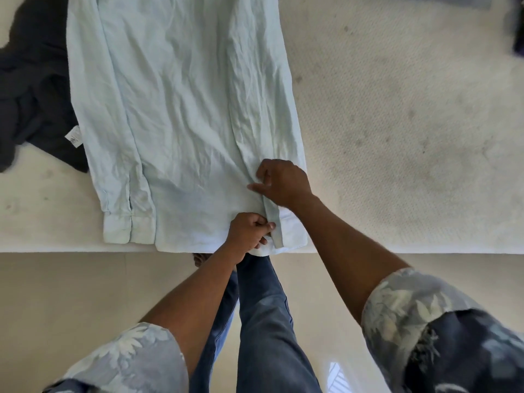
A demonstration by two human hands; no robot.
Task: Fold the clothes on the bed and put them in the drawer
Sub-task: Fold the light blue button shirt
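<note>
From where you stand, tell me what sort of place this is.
Most likely a bedroom: a bare quilted mattress, a light blue shirt spread flat on it for folding, and a dark garment heaped beside the shirt.

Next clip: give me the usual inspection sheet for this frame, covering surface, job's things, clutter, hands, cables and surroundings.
Surface: cream textured mattress, faintly stained.
Job's things: creased pale blue long-sleeved shirt lies flat, both sleeves folded inward, hem at the mattress's near edge; no drawer in view.
Clutter: crumpled black garment with a white label, against the shirt's left edge; dark item at the top right, cut off by the frame.
Grippers: left hand pinches the shirt at the hem, fingers curled; right hand pinches the folded sleeve just beyond it.
Cables: nothing seen.
Surroundings: beige floor; the person's blue jeans stand against the bed.
</note>
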